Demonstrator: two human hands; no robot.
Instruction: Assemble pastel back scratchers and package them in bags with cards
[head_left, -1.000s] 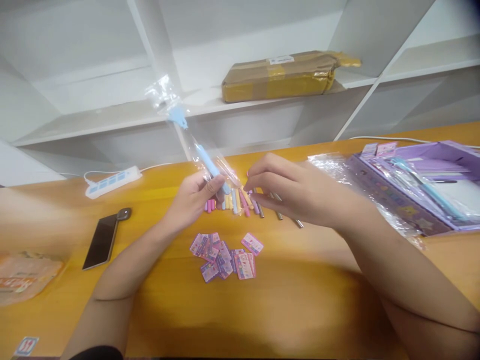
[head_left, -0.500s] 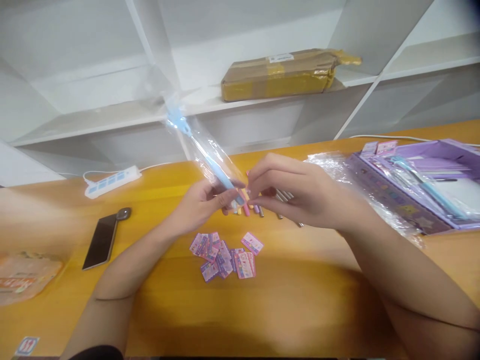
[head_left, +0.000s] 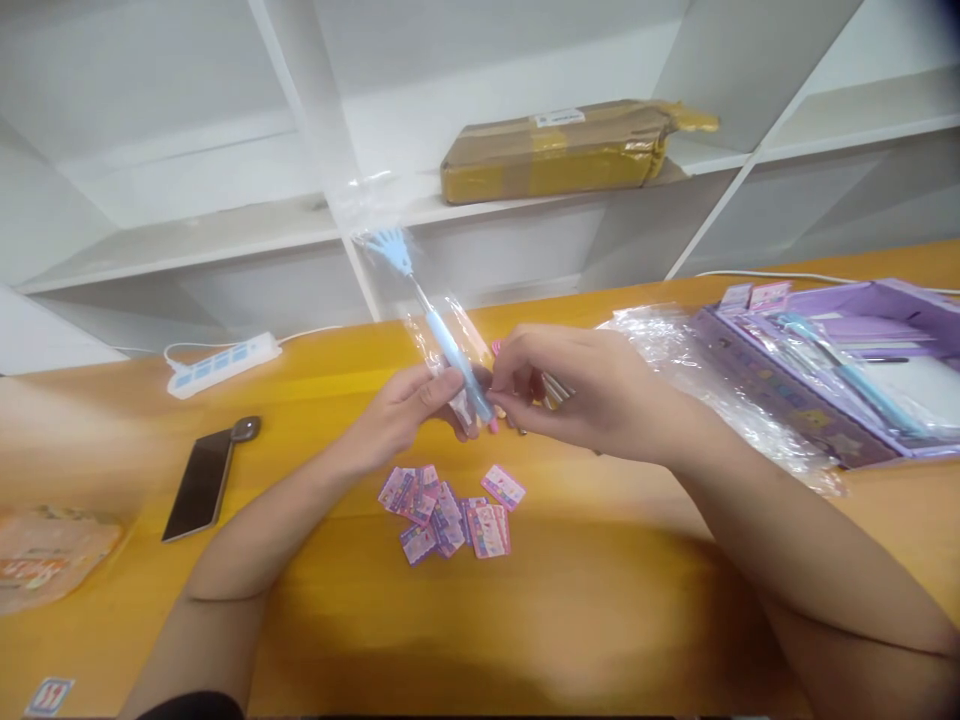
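Observation:
A light-blue back scratcher (head_left: 450,350) with a hand-shaped head lies inside a clear plastic bag (head_left: 375,200), tilted with its head up and to the left. My left hand (head_left: 409,405) is closed around the lower part of the bagged handle, thumb on top. At the handle's lower end, my right hand (head_left: 592,385) pinches what looks like the edge of the bag; its fingertips partly hide the spot. Several pens or sticks with metal parts (head_left: 555,390) lie on the table behind my right hand, mostly covered by it. Small pink and purple cards (head_left: 450,515) are scattered below both hands.
To the right, a purple box (head_left: 795,420) holds bagged items, beside crumpled clear plastic (head_left: 675,340). A power strip (head_left: 225,365), a phone (head_left: 199,485), a mouse (head_left: 246,429) and an orange package (head_left: 56,560) are on the left. A taped carton (head_left: 555,155) rests on the shelf.
The bagged back scratcher has swung more upright, its head moving right and slightly down. My right hand has shifted slightly left and stays by the handle end.

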